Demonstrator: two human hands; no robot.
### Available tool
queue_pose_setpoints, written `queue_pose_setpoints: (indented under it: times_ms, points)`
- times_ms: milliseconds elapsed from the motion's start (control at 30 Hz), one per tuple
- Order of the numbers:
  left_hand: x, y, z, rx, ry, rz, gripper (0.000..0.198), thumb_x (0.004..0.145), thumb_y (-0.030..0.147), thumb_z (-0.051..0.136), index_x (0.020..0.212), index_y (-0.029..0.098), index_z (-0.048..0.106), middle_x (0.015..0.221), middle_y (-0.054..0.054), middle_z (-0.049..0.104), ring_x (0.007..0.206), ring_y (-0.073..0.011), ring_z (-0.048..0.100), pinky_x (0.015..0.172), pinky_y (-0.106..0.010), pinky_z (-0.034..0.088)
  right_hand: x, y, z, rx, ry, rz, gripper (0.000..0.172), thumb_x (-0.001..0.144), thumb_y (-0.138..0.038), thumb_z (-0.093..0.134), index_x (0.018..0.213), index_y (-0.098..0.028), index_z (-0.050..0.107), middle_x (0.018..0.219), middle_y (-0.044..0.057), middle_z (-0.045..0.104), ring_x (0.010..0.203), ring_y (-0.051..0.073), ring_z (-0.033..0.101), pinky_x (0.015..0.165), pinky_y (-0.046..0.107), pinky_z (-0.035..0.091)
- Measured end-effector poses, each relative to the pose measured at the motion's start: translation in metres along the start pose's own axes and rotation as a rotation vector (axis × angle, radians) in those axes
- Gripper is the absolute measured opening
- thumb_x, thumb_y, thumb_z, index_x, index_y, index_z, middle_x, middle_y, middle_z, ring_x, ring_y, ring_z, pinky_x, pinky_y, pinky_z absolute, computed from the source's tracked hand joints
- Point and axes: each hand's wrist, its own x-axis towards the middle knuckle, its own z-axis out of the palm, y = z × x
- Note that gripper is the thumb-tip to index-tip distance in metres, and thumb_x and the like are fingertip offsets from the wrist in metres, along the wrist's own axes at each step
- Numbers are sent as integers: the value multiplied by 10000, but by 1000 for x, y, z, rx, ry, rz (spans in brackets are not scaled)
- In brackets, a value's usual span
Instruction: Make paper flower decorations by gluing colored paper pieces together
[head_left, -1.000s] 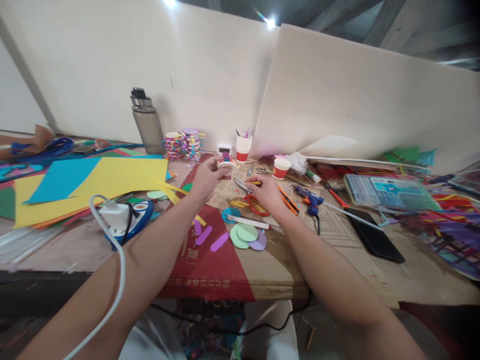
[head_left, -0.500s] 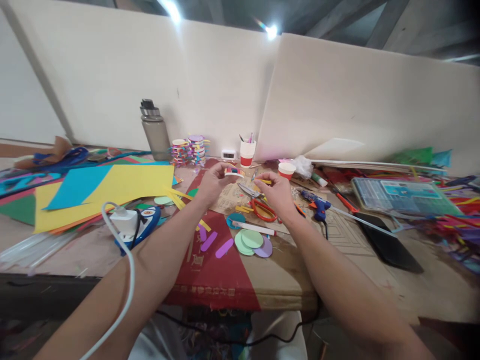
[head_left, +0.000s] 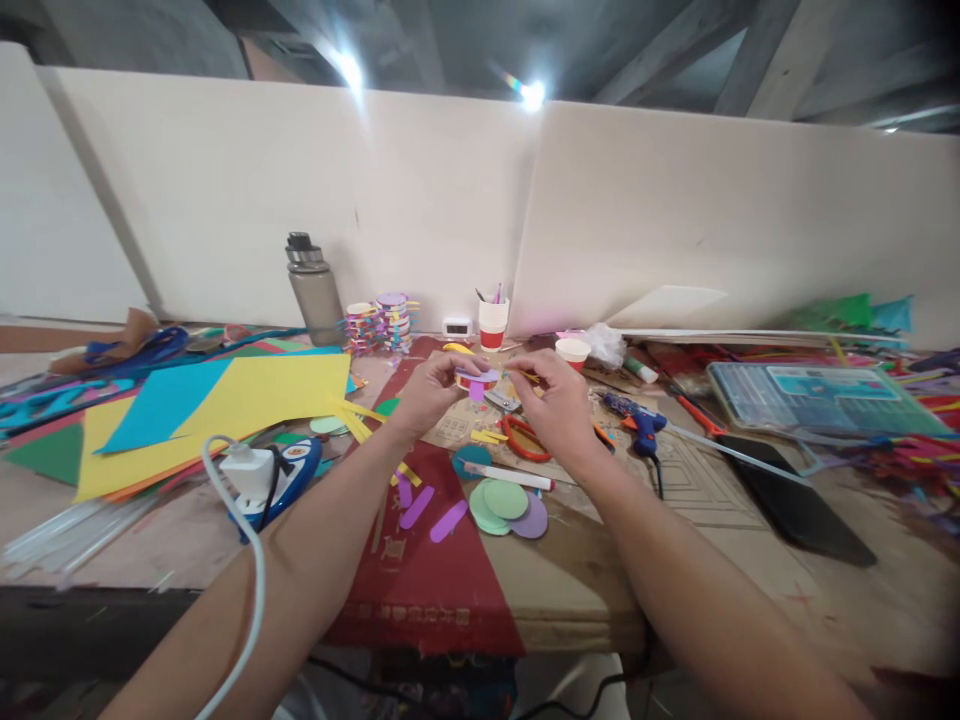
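My left hand (head_left: 426, 396) is closed around the edge of a small round paper craft piece (head_left: 478, 384). It has a purple disc on top, a red and white side and a purple tab hanging at the front. A yellow paper strip (head_left: 457, 348) sticks out behind it. To its right, the thumb and fingertips of my right hand (head_left: 556, 402) are pinched together on a small yellow paper strip (head_left: 534, 378), mostly hidden by the fingers. Under the hands lie orange-handled scissors (head_left: 525, 440), several more yellow strips (head_left: 489, 436) and a white marker (head_left: 510, 474).
Green and purple paper discs (head_left: 505, 498) and purple strips (head_left: 448, 522) lie in front. Two decorated paper stacks (head_left: 392, 322) and a bottle (head_left: 313, 295) stand at the back. A blue glue gun (head_left: 643, 424) and a black phone (head_left: 795, 500) are at right. A white cable (head_left: 259, 580) crosses my left forearm.
The round craft piece has been turned in my left hand, so its purple top and front tab now show. My right hand has stayed beside it. The view has tilted up slightly.
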Motion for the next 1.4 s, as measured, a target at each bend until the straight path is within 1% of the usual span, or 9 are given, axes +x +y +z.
queue_pose_setpoints:
  times_ms: [67, 200, 433, 533, 667, 933, 1100, 1267, 1400]
  points:
    - [0, 0, 1, 18, -10, 0, 202, 640, 267, 787, 763, 169, 662, 968, -91, 691, 990, -208, 619, 904, -365, 451, 0, -1, 0, -18, -19, -29, 140, 848, -192, 547, 878, -214, 681, 878, 54, 665, 865, 183, 606, 796, 329, 480]
    - [0, 2, 2, 59, 2, 0, 180, 637, 232, 777, 760, 169, 662, 928, -87, 697, 948, -203, 626, 891, -363, 446, -2, -2, 1, -38, -52, -55, 144, 849, -175, 552, 892, -219, 683, 896, 52, 652, 847, 169, 604, 787, 315, 487]
    - [1, 0, 2, 63, 2, -21, 181, 631, 230, 772, 764, 176, 661, 878, -65, 700, 894, -189, 632, 865, -352, 460, -5, 2, 7, -54, -33, -108, 169, 848, -160, 554, 920, -228, 692, 919, 56, 647, 856, 174, 603, 794, 324, 493]
    - [1, -2, 2, 65, 0, -34, 163, 657, 246, 755, 770, 175, 663, 878, -65, 694, 866, -182, 631, 863, -352, 462, -5, 3, 7, -53, -37, -136, 182, 856, -157, 547, 934, -229, 694, 921, 58, 647, 868, 175, 604, 801, 324, 495]
    - [1, -2, 3, 73, 10, -32, 166, 638, 223, 760, 765, 176, 663, 856, -53, 685, 844, -172, 621, 842, -333, 465, -5, 1, 7, -62, -54, -148, 207, 864, -140, 527, 949, -223, 697, 906, 59, 647, 863, 172, 606, 796, 317, 497]
    - [0, -3, 3, 61, 14, -45, 196, 626, 206, 772, 772, 168, 646, 868, -59, 680, 868, -176, 622, 838, -333, 472, -5, 2, 6, -75, -85, -101, 201, 856, -148, 532, 980, -221, 673, 952, 58, 665, 912, 180, 610, 819, 314, 487]
    - [-1, -5, 3, 48, -11, -41, 179, 662, 236, 758, 774, 167, 637, 912, -74, 690, 900, -185, 635, 860, -348, 475, -4, 2, 4, -49, -43, 32, 47, 813, -181, 598, 820, -199, 641, 814, 26, 660, 740, 155, 602, 704, 284, 486]
    - [-1, -4, 2, 101, -44, -26, 193, 653, 286, 765, 762, 172, 654, 902, -76, 702, 886, -186, 645, 861, -348, 479, -3, 7, 3, -9, -63, 61, 53, 790, -192, 623, 768, -202, 670, 806, 38, 655, 728, 160, 595, 684, 291, 481]
    - [-2, -5, 0, 103, -46, -34, 188, 657, 278, 766, 770, 174, 659, 920, -79, 707, 903, -192, 650, 872, -351, 476, -2, 10, 4, 45, -67, 147, 60, 780, -209, 630, 778, -209, 690, 795, 35, 685, 726, 170, 611, 690, 303, 483]
